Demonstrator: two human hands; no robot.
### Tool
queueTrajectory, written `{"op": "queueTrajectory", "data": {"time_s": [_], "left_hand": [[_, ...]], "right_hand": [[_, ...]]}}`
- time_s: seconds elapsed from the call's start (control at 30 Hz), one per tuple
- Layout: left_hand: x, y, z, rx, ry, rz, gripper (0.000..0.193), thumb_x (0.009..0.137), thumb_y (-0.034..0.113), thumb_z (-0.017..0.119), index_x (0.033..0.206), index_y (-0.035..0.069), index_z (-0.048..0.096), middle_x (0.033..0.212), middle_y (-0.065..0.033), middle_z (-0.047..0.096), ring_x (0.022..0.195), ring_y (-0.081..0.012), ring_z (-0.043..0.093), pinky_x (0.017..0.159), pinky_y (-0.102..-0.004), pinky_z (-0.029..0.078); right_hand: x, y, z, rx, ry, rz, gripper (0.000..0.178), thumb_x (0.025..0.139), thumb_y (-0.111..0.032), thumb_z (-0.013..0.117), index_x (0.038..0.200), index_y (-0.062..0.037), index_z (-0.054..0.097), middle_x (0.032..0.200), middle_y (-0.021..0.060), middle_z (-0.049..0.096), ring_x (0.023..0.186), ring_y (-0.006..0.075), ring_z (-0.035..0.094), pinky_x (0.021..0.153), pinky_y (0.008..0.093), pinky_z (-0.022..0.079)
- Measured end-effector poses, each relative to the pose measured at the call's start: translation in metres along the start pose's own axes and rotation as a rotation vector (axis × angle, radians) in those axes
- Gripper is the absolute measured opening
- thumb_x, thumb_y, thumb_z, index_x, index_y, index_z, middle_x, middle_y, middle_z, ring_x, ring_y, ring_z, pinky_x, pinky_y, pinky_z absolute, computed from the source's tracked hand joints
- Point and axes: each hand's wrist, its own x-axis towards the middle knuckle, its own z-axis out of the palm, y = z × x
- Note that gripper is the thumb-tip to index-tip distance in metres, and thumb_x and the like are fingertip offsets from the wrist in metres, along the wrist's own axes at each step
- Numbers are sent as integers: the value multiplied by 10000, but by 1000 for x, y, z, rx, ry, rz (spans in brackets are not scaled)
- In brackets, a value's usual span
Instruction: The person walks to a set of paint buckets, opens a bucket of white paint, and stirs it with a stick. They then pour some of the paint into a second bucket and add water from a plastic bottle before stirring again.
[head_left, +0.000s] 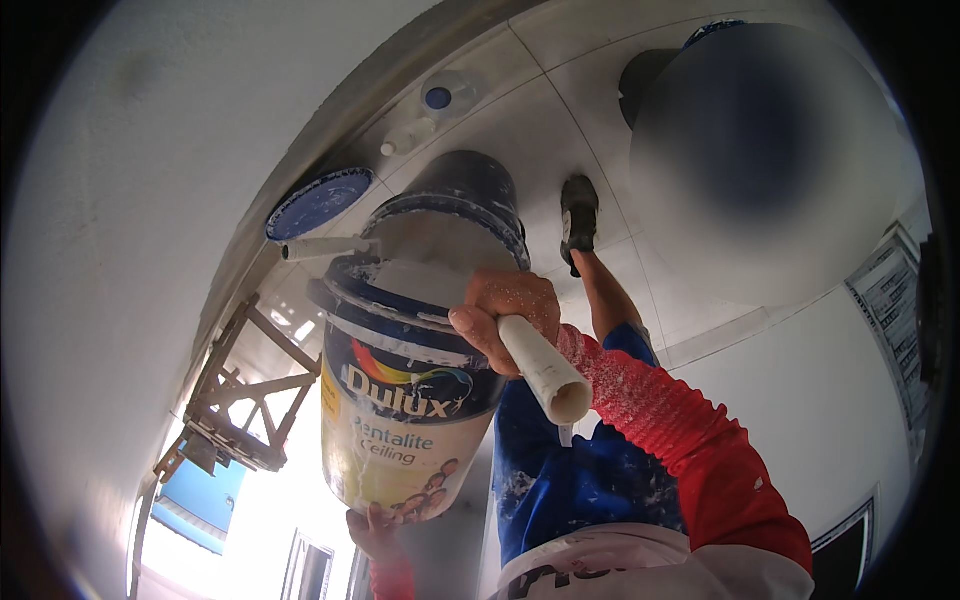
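Note:
Tilted over a dark bucket (460, 175) on the floor is a large paint bucket (400, 370) with a dark blue rim and a colourful label. My left hand (374, 532) holds it from below at its base, with fingers partly hidden. At the bucket's rim, my right hand (515, 305) is closed around a white hollow tube (548, 375) whose open end points toward me. Whether this hand also grips the rim, I cannot tell. Pale paint (430, 243) shows at the mouth of the tilted bucket. A white stick-like handle (325, 248) lies across the rims on the left.
A blue paint-smeared lid (320, 203) lies by the wall (110, 220). Near it are a clear bottle with a blue cap (438, 98) and a smaller bottle (400, 140). A wooden trestle (250, 390) stands left. At upper right is a big blurred white-and-blue shape (765, 165).

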Motion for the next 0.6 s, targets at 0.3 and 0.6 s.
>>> {"op": "queueTrajectory", "data": {"time_s": [0.3,0.6], "left_hand": [[-6,12,8,-11,-31,-18,311,930,175,703,1054,36,455,785,-56,566,540,-98,531,415,-218,413],[-7,13,8,37,50,-29,304,910,164,713,1047,30,477,823,-62,590,593,-124,591,415,-231,477]], "right_hand": [[-4,-1,3,35,11,-61,332,893,-154,713,635,-74,520,591,44,491,452,196,488,421,340,366],[2,-5,-4,41,-1,-122,282,830,-84,748,635,-60,546,606,46,521,454,188,498,423,323,368]]}}
